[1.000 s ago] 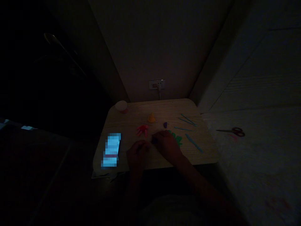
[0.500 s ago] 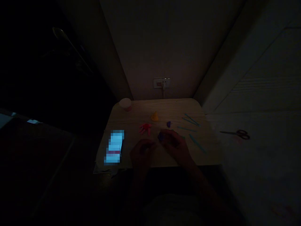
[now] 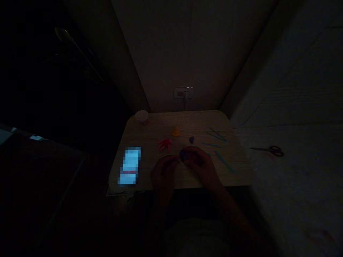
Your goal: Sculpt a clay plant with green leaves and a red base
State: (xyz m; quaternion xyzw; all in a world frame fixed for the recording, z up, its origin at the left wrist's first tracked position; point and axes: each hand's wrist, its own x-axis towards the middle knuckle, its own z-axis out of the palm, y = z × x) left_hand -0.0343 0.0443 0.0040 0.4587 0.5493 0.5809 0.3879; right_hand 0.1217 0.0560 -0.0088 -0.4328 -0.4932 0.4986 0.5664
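Over the near half of the small table (image 3: 198,120), the right hand (image 3: 203,165) pinches a dark purple lump (image 3: 183,155) in its fingertips, while the left hand (image 3: 163,174) curls just to the left of it, too dim to tell whether those fingers hold anything. The lump looks light, soft and easily dented, like modelling clay, so a gentle hold around its sides would probably suit it better than a hard squeeze. Farther off lie a red piece (image 3: 166,143), an orange piece (image 3: 175,132) and, to their right, a small purple piece (image 3: 192,140).
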